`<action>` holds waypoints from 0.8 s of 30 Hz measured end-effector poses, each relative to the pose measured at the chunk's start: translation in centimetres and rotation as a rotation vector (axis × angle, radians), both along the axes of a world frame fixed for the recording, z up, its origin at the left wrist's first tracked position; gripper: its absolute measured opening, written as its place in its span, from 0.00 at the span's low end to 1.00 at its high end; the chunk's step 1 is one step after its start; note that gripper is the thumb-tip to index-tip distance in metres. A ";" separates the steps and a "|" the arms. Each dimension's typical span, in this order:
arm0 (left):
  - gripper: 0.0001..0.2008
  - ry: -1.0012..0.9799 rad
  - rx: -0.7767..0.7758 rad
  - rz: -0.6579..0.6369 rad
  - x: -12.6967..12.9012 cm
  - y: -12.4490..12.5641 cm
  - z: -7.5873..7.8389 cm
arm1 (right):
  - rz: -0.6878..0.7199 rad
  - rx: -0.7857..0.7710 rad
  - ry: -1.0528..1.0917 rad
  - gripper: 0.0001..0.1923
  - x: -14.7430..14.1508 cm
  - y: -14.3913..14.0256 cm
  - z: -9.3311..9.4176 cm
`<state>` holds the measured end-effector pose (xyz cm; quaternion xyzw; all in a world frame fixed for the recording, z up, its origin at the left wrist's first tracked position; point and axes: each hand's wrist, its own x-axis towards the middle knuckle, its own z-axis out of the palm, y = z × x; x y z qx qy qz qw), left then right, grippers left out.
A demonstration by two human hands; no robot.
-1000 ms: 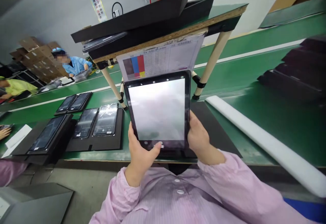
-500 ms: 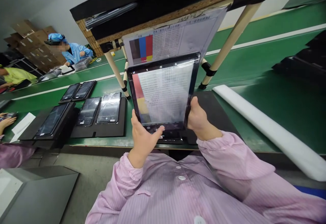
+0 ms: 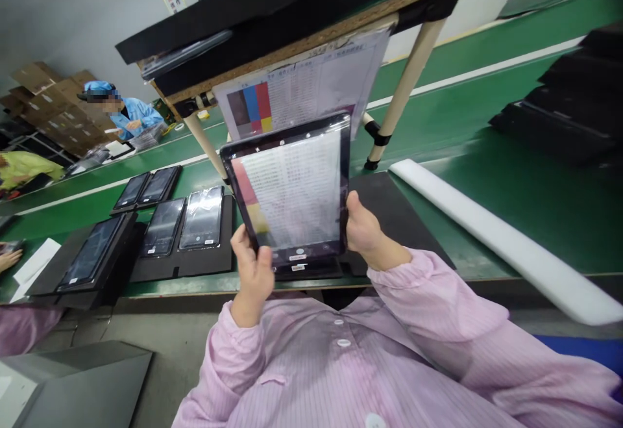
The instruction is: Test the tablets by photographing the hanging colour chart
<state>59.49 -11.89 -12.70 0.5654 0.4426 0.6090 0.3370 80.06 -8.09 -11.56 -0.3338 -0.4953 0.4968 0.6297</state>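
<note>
Between my two hands a black-framed tablet (image 3: pixel 296 194) is held up, tilted, its lit screen showing a camera picture of printed text with coloured patches. My left hand (image 3: pixel 253 278) grips its lower left corner, thumb on the front edge. Round the lower right edge my right hand (image 3: pixel 364 228) is closed, thumb along the bezel and the other fingers hidden behind. Behind the tablet hangs a printed chart (image 3: pixel 292 84) with colour blocks, fixed under a wooden-edged stand. Partly hidden below the tablet, another dark device lies at the bench edge.
Several tablets, one with a bright reflection (image 3: pixel 201 217), lie on black pads at left. A long white foam strip (image 3: pixel 487 226) crosses the green bench at right, near a stack of black pads (image 3: pixel 559 103). Co-workers (image 3: pixel 127 116) sit at far left; a grey box (image 3: pixel 92 382) stands below.
My left thumb has moved off the bottom of the screen to the tablet's left edge. The tablet sits slightly lower and further left in view; the camera view has shifted too.
</note>
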 end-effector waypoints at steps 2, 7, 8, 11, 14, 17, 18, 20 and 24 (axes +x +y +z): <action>0.28 -0.287 -0.119 -0.093 -0.4 0.5 0.4 | -0.005 0.061 -0.026 0.41 0.2 -0.8 0.5; 0.21 -0.633 -0.331 -0.256 1.3 1.0 1.4 | -0.044 0.310 -0.170 0.34 2.4 -2.6 3.2; 0.22 -0.650 -0.354 -0.273 1.9 1.0 1.4 | -0.051 0.358 -0.250 0.34 3.1 -2.8 3.9; 0.25 -0.631 -0.390 -0.324 3.9 1.1 0.9 | -0.121 0.412 -0.483 0.33 5.5 -2.9 5.4; 0.25 -0.572 -0.397 -0.371 5.5 1.2 0.0 | -0.218 0.397 -0.606 0.34 8.0 -2.8 5.5; 0.24 -0.547 -0.412 -0.381 7.1 1.4 -0.8 | -0.280 0.328 -0.678 0.34 10.2 -2.9 4.5; 0.24 -0.552 -0.432 -0.378 7.7 1.4 -1.0 | -0.302 0.298 -0.683 0.34 10.8 -3.0 4.0; 0.25 -0.562 -0.514 -0.369 9.3 1.3 -1.2 | -0.317 0.242 -0.619 0.34 11.9 -3.0 3.0; 0.25 -0.477 -0.647 -0.357 13.1 1.5 -2.2 | -0.268 0.005 -0.177 0.41 13.9 -1.8 -0.3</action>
